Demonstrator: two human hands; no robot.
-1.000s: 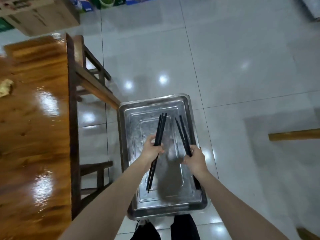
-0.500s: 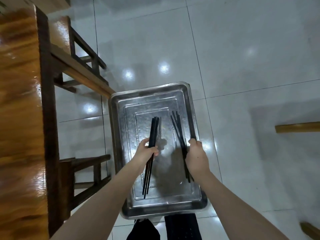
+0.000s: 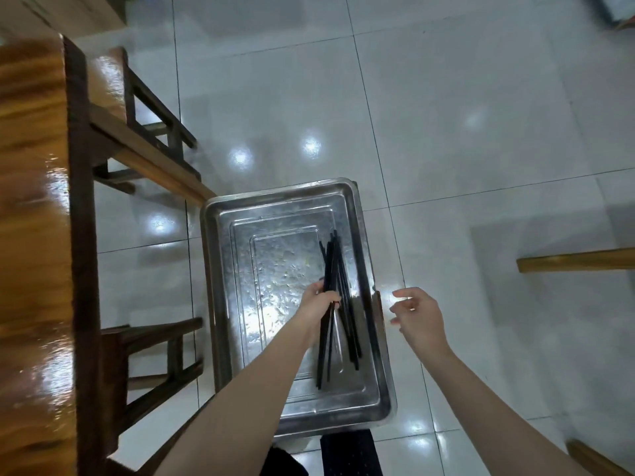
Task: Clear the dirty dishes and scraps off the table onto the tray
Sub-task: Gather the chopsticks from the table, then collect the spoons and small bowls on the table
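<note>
The left hand gripped black chopsticks at lower centre, fingers curled around their middle, over the steel tray's right half. The right hand hovered just right of it, fingers loosely spread, empty.

The tray is dimpled, shiny metal, the chopsticks matt black, the table at the left glossy varnished wood, and the floor glossy pale tile.

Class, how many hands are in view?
2. The left hand grips black chopsticks over the metal tray; the right hand hovers open, empty, just past the tray's right rim.
</note>
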